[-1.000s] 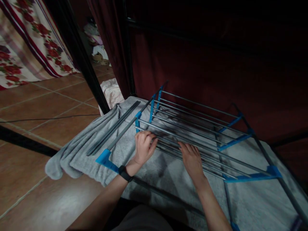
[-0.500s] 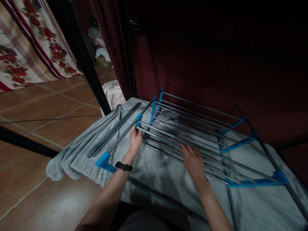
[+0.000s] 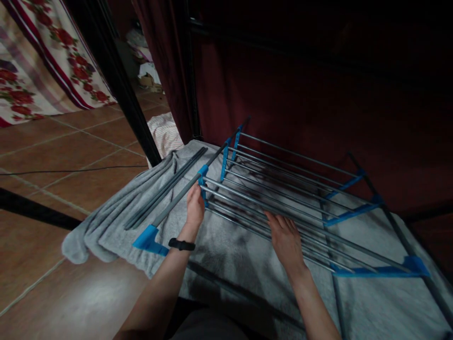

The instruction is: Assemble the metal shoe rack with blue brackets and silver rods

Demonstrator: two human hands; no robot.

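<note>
A drying rack (image 3: 269,202) with thin metal rods and blue plastic brackets lies across a grey blanket. My left hand (image 3: 195,206), a black band on its wrist, is closed on the front blue bracket (image 3: 203,177) where the rods meet the rack's left grey tube (image 3: 180,194). The bracket hides some of its fingertips. Farther right, my right hand (image 3: 286,235) grips the front rods near their middle, palm down. Its thumb is out of sight. A blue corner foot (image 3: 148,239) ends the left tube, close to my left wrist.
Several loose grey tubes (image 3: 166,189) lie left of the rack on the blanket (image 3: 116,231). A black bed post (image 3: 116,85) rises at the left, with tiled floor (image 3: 71,146) beyond. Behind the rack hangs a dark red curtain (image 3: 283,99).
My left hand has shifted slightly left along the front bracket, and the rack's left end looks a little farther left. My right hand stays on the rods.
</note>
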